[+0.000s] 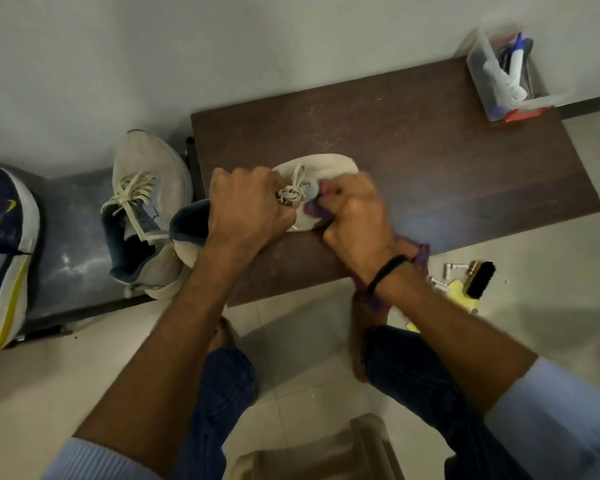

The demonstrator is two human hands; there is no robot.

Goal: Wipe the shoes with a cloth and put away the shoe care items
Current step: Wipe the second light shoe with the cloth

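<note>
Dark wooden board [430, 140] by grey wall, pale shoe [329, 168] on it

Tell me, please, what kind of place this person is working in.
Likely a home entryway: shoes on a low rack, a shoe brush on the tiled floor, a small wooden table against the wall.

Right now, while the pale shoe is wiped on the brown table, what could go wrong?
The heel of the shoe hangs past the left edge of the table; only the left hand holds it, so a strong push from the right hand may tip it off.
The cloth rubs close to the tied laces and could catch them.
The brush lies on the floor near a bare foot; the person may step on it.
</note>
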